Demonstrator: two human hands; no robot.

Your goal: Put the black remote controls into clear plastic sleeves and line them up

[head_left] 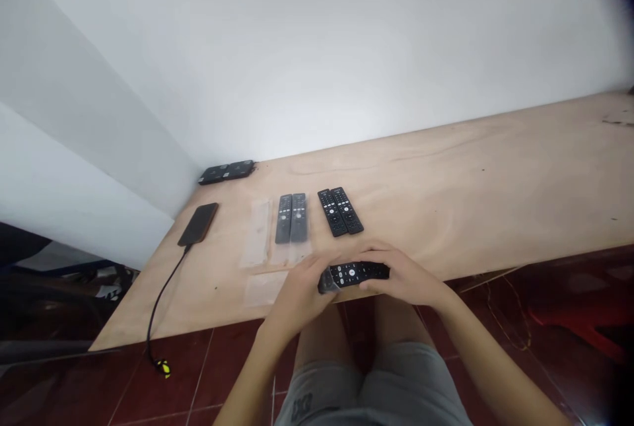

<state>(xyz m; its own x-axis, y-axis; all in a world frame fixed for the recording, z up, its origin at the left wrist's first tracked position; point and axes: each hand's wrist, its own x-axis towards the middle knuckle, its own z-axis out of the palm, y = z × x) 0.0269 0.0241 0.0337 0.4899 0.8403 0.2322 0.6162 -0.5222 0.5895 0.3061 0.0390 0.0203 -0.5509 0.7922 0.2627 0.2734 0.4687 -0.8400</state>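
Between my two hands, over the near edge of the table, is a black remote control (365, 271) held sideways with its buttons facing up. Clear plastic film seems to cover its left end, where my left hand (306, 287) grips it. My right hand (403, 275) has its fingers and thumb closed around the right end. Just beyond, two bare black remotes (341, 211) lie side by side. To their left lie two more remotes (291, 218) inside clear plastic sleeves. Flat clear sleeves (256, 233) rest beside those, and another sleeve (262, 288) is close to my left hand.
On the left of the wooden table (446, 201) lies a phone (199, 224) with a black cable (161, 294) hanging over the edge. Two flat black boxes (226, 172) sit in the back left corner by the wall. A red plastic object (574, 320) stands at lower right.
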